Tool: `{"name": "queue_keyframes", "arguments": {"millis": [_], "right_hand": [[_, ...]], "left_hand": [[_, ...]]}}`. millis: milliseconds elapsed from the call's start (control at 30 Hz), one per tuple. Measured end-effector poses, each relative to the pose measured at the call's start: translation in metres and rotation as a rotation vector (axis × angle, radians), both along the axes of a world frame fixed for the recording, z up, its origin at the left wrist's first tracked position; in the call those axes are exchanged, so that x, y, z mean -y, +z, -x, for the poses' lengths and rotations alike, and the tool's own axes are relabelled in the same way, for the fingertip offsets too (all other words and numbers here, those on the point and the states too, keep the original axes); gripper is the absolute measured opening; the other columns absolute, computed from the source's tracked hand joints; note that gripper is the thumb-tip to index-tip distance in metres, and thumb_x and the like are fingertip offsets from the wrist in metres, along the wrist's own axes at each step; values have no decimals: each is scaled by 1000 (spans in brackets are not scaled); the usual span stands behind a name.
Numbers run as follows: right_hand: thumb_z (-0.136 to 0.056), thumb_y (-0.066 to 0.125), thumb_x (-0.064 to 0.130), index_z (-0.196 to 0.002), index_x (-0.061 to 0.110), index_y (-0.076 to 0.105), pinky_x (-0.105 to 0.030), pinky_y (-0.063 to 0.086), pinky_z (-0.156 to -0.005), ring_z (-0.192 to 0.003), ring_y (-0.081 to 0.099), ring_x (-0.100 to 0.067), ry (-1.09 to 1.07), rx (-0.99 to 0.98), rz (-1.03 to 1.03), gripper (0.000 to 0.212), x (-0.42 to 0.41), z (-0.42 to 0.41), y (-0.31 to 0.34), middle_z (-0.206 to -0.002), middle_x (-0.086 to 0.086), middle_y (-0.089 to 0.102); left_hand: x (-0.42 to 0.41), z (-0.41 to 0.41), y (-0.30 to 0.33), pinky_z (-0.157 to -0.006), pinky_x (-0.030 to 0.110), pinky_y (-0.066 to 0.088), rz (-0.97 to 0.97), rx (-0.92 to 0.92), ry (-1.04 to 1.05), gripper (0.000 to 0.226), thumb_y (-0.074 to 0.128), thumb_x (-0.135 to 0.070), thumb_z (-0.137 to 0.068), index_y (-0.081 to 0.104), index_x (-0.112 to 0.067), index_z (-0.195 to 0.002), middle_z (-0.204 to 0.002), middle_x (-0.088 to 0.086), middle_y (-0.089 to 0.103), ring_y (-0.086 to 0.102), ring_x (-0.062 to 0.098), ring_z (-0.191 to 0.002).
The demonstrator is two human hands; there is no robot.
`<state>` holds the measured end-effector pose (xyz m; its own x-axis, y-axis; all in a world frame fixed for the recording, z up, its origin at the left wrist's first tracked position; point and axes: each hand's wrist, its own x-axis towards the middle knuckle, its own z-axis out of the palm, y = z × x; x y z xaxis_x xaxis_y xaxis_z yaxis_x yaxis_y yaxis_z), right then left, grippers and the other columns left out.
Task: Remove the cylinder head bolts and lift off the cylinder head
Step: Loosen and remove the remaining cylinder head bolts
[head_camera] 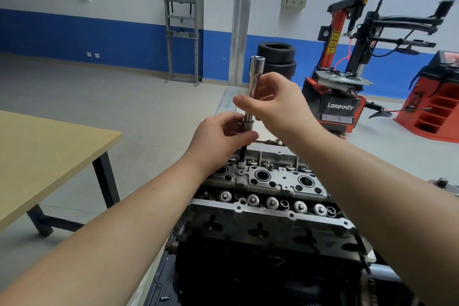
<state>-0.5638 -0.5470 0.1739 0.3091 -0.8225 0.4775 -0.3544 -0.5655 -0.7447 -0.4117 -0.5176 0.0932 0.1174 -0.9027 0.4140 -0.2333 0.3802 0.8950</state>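
Note:
The bare aluminium cylinder head [270, 208] sits on the engine block in front of me, with valve springs and spark plug wells exposed. A long chrome socket extension [254, 77] stands upright over the head's far left side, its dark lower shaft [243, 154] reaching down into a bolt hole. My left hand [221, 138] grips the lower collar of the tool. My right hand [275, 102] pinches the chrome shaft higher up. The bolt itself is hidden in the hole.
A wooden table [44, 156] with black legs stands to the left. Behind the engine are a red tyre changer [340, 107], stacked tyres [277, 57], a red wheel balancer [434, 102] and a grey press frame [182, 37] by the wall.

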Motion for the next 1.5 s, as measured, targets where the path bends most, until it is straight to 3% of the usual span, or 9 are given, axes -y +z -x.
{"name": "queue_keyframes", "arguments": {"millis": [167, 333, 467, 567, 633, 767, 1000, 1233, 1500], "right_hand": [[-84, 84, 29, -82, 18, 73, -52, 60, -78, -75, 71, -22, -22, 13, 85, 15, -1, 1, -5, -74, 3, 72], [-96, 66, 6, -129, 18, 66, -38, 60, -89, -99, 76, -13, 189, 121, -103, 35, 4, 6, -4, -101, 2, 80], [-84, 84, 39, -91, 24, 68, -30, 54, -70, -74, 66, -5, 3, -2, -12, 22, 2, 1, -11, -81, 11, 70], [-84, 84, 34, -79, 24, 70, -26, 47, -62, -61, 58, -1, -25, 21, 50, 18, 0, 1, -14, -65, 16, 65], [-90, 77, 22, -92, 21, 75, -32, 52, -67, -70, 65, -6, 0, 6, 92, 3, -1, 2, -12, -74, 12, 72], [-93, 64, 0, -142, 22, 54, -34, 60, -80, -98, 74, -13, 168, 88, -83, 55, -1, 3, -10, -101, 3, 79], [-88, 80, 34, -88, 25, 69, -22, 50, -64, -65, 58, 0, -12, 72, 68, 14, 2, -2, -21, -69, 13, 63], [-97, 67, 11, -111, 32, 67, -35, 61, -85, -89, 76, -11, 92, 168, 26, 25, -3, -1, -25, -91, 5, 80], [-90, 77, 36, -105, 28, 65, -45, 61, -81, -88, 68, -17, 19, 177, -6, 21, -5, -6, -41, -91, 7, 70]], "left_hand": [[0, 1, 0, -93, 47, 62, 26, 35, -4, 28, 82, -42, -83, 75, -39, -110, -102, -5, 79, 77, 17, -95], [-3, 1, -1, -99, 54, 57, 7, 3, -21, 12, 72, -30, -95, 78, -25, -104, -96, 7, 79, 76, 28, -95], [-1, -1, -1, -91, 48, 61, 3, 24, 51, 24, 88, -30, -83, 75, -25, -104, -94, -4, 79, 76, 18, -90], [-1, 1, 0, -89, 47, 62, 0, 66, 44, 29, 87, -38, -83, 73, -29, -108, -98, -6, 77, 76, 16, -92], [-2, 1, 1, -95, 48, 60, 8, 53, 10, 24, 78, -34, -92, 74, -26, -114, -104, -3, 78, 76, 17, -99], [-3, 0, -1, -99, 50, 58, 7, 34, -2, 19, 69, -28, -99, 77, -19, -113, -104, 0, 80, 75, 19, -102], [-1, 1, 0, -91, 47, 61, -7, 48, 59, 26, 87, -35, -84, 75, -25, -105, -98, -2, 78, 76, 19, -92], [-6, 1, 2, -102, 50, 56, -11, 24, -7, 24, 71, -29, -99, 73, -30, -123, -104, 3, 80, 75, 19, -105], [-4, 1, 2, -84, 44, 62, -5, 51, 39, 32, 84, -46, -77, 77, -29, -104, -92, 2, 77, 74, 25, -90]]}}
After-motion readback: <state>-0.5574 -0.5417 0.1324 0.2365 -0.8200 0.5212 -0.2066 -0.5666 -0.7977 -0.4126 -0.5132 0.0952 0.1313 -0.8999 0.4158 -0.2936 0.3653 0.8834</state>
